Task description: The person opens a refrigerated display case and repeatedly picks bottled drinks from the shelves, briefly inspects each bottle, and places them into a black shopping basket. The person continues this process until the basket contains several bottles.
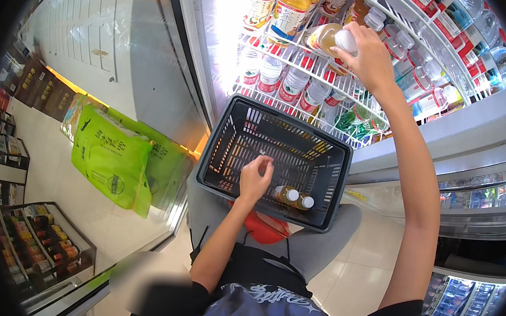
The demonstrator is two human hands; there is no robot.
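My right hand (368,55) grips a tea-coloured drink bottle (327,39) near its white cap. The bottle is tilted, its cap towards me, at a white wire shelf of a lit drinks fridge. My left hand (256,178) hovers over a dark plastic shopping basket (270,217), fingers loosely curled with a gap inside and nothing visible in them. The basket rests on my lap. Two capped bottles, one (286,194) beside the other (304,201), are in its near right corner.
Larger tea bottles (289,11) stand left of my right hand, with red-labelled water bottles (292,85) one shelf below. More bottles (419,82) fill the shelves to the right. The open fridge door (163,53) is at left, near a green bag (110,155).
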